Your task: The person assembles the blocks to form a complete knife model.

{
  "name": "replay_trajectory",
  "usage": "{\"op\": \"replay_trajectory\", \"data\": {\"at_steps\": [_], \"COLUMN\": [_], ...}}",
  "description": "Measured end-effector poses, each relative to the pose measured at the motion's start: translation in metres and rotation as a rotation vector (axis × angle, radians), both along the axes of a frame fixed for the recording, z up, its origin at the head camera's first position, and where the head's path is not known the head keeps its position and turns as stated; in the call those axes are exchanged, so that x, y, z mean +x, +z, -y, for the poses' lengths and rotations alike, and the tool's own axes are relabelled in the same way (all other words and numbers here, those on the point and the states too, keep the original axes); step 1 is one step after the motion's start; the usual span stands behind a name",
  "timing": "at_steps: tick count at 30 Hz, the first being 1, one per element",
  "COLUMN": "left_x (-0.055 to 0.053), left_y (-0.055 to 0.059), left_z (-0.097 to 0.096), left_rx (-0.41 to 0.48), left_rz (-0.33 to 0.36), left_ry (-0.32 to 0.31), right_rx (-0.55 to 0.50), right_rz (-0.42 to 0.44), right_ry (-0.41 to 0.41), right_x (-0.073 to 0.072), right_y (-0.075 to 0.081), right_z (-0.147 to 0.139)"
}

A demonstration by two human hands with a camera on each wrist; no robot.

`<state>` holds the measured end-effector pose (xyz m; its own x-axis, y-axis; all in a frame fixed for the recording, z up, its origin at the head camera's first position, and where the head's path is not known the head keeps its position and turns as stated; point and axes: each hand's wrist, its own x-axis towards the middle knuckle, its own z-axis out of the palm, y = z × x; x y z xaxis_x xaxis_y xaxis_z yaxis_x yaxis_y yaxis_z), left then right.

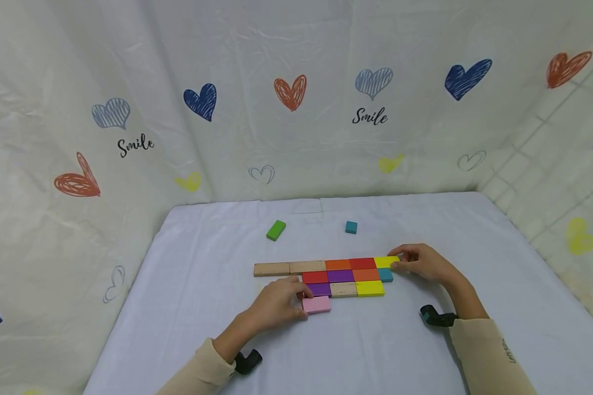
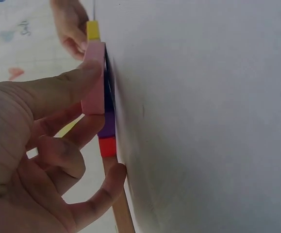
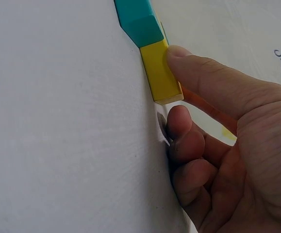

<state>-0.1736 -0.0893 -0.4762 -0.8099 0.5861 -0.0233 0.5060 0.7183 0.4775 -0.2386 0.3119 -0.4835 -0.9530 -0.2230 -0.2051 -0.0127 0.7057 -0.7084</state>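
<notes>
My left hand (image 1: 277,303) pinches a pink block (image 1: 317,305) between thumb and fingers, at the front left of a flat layout of coloured blocks. In the left wrist view the thumb lies along the pink block (image 2: 94,77), close over the table. My right hand (image 1: 427,264) grips a yellow block (image 1: 385,262) at the right end of the back row. In the right wrist view, thumb and index finger straddle that yellow block (image 3: 160,73), with a teal block (image 3: 140,22) adjoining it. The other right fingers are curled beneath.
The rows hold plain wooden blocks (image 1: 272,269), a purple block (image 1: 340,276), red and orange ones, and another yellow block (image 1: 370,288). Farther back lie a green block (image 1: 276,230) and a small teal block (image 1: 351,227). A heart-printed curtain (image 1: 326,137) hangs behind the white-covered table (image 1: 217,236).
</notes>
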Motion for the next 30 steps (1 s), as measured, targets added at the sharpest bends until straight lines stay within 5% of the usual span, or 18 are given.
{"op": "replay_trajectory", "data": {"at_steps": [7,30], "left_x": [-0.0002,-0.0004], "left_y": [-0.0005,0.0021], "left_z": [-0.0021,-0.0087], "left_rx": [-0.054,-0.020], "left_rz": [-0.001,-0.046], "left_ry": [0.013,-0.016], "right_rx": [0.005,0.006], "right_rz": [0.003,-0.014], "right_ry": [0.001,0.002], "right_x": [-0.0002,-0.0014], "right_y": [-0.0002,-0.0027], "right_z": [-0.0010,-0.0016]}}
